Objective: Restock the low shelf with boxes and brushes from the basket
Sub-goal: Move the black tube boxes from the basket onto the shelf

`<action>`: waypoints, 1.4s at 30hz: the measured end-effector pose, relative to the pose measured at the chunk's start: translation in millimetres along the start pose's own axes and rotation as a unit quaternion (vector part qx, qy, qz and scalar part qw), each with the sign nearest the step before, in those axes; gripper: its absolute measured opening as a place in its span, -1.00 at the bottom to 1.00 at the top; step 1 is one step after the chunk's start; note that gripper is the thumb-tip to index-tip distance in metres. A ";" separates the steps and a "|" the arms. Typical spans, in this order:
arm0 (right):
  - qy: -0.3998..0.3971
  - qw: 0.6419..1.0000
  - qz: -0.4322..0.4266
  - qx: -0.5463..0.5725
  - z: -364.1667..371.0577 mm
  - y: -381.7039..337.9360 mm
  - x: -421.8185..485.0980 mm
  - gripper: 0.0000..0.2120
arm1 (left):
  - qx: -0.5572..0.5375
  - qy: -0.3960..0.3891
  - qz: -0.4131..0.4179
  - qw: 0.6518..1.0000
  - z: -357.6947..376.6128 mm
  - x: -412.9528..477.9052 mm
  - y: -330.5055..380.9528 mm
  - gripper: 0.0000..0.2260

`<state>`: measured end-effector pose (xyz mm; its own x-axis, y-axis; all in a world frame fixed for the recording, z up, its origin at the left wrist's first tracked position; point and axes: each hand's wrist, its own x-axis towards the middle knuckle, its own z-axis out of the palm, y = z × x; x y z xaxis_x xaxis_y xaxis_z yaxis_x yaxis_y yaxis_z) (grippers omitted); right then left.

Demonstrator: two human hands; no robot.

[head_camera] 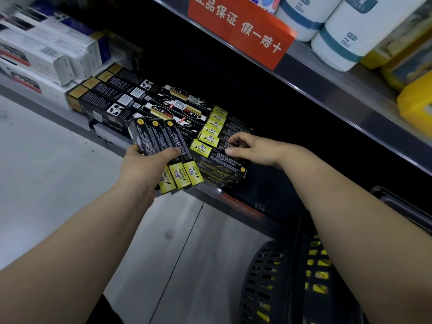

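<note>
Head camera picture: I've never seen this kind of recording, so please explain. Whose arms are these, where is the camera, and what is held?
There is no machine: the camera sits on a person's head, looking down at their own bare arms. The left hand grips three black-and-yellow boxes, fanned out. The right hand touches a stack of matching boxes on the low shelf; whether it grips one is unclear. Further left on that shelf lie black boxes and white boxes. A dark basket holding more yellow-ended packs is at lower right.
</note>
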<state>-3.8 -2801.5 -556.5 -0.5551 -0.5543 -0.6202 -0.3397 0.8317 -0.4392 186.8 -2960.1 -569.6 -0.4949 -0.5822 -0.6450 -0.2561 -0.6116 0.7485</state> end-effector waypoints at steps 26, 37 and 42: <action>0.080 0.995 -0.042 -0.046 -4.2 -32.6 -17.4 -0.36 | 0.007 -0.051 0.004 0.999 0.5 -0.9 0.7 -0.58; 0.014 0.948 -0.132 0.290 -6.9 -57.9 -33.5 -0.77 | 0.016 -0.176 -0.023 0.984 7.8 -13.5 3.6 -0.50; 0.225 0.834 0.048 0.502 -30.7 -26.5 -26.5 -0.89 | 0.001 -0.067 -0.046 0.997 1.5 -2.2 2.4 -0.52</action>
<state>-3.4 -2807.8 -508.5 -0.8481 -0.2309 -0.4768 0.4040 0.3002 -0.8641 186.0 -2959.5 -566.2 -0.5757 -0.4468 -0.6848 -0.3073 -0.6579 0.6876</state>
